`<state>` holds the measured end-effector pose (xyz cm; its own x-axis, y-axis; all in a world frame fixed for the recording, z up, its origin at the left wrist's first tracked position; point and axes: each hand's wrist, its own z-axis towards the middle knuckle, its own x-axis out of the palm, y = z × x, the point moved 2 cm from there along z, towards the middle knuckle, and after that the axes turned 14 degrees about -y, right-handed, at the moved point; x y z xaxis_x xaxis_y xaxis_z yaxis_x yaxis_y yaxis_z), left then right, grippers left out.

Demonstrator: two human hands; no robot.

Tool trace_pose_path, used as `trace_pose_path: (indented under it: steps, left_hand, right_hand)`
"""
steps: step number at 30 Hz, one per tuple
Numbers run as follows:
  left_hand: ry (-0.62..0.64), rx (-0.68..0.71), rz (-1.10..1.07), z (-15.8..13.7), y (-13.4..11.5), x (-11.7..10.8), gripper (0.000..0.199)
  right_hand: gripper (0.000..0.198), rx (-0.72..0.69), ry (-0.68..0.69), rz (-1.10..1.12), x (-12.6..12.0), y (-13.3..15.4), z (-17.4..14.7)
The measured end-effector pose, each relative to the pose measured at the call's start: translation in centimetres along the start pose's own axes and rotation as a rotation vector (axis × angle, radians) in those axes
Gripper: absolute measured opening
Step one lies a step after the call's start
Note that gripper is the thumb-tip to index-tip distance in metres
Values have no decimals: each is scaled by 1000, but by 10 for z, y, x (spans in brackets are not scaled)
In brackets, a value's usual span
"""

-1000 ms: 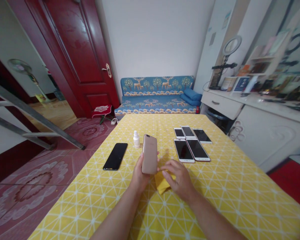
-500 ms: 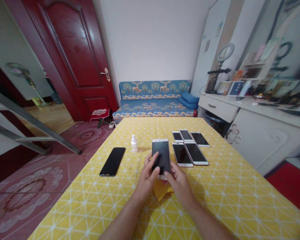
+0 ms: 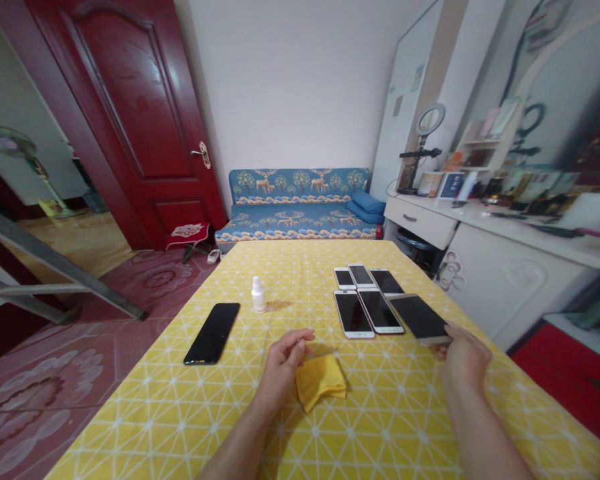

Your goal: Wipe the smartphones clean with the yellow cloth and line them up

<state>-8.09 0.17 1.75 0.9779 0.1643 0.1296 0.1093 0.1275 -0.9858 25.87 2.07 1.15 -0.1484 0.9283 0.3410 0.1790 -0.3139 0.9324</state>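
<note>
In my right hand (image 3: 465, 357) is a gold-edged smartphone (image 3: 420, 319), gripped by its near end with the dark screen facing up. It is at the right of a group of several white-framed phones (image 3: 377, 310); whether it touches the table I cannot tell. My left hand (image 3: 286, 353) is empty, its fingers loosely bent and apart. Just beside that hand lies a folded yellow cloth (image 3: 323, 381) on the table. A small white bottle (image 3: 259, 295) stands upright farther off, and a black smartphone (image 3: 213, 333) lies at the left.
A yellow patterned tablecloth (image 3: 190, 427) covers the table. Beyond its far edge is a blue sofa (image 3: 300, 215). A white dresser (image 3: 505, 260) with several bottles and a ring light (image 3: 430, 120) stands at the right. A metal ladder (image 3: 70, 263) leans at the left.
My right hand has carried the gold-edged phone from the middle to the right of the group. My left hand has let go of it, and the cloth beneath now shows fully.
</note>
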Motion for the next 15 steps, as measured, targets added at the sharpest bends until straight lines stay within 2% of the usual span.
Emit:
trace_pose_path:
  steps: [6,10,15]
  left_hand:
    - [12,-21,-4,3,10,-3,37]
    - [29,-19,26,3,11,-3,38]
    - [57,-23,70,1,10,-1,38]
  right_hand:
    - [12,90,6,-65,0,-19,7]
    - [15,4,48,-186,1,-25,13]
    - [32,-137,136,-343,6,-36,21]
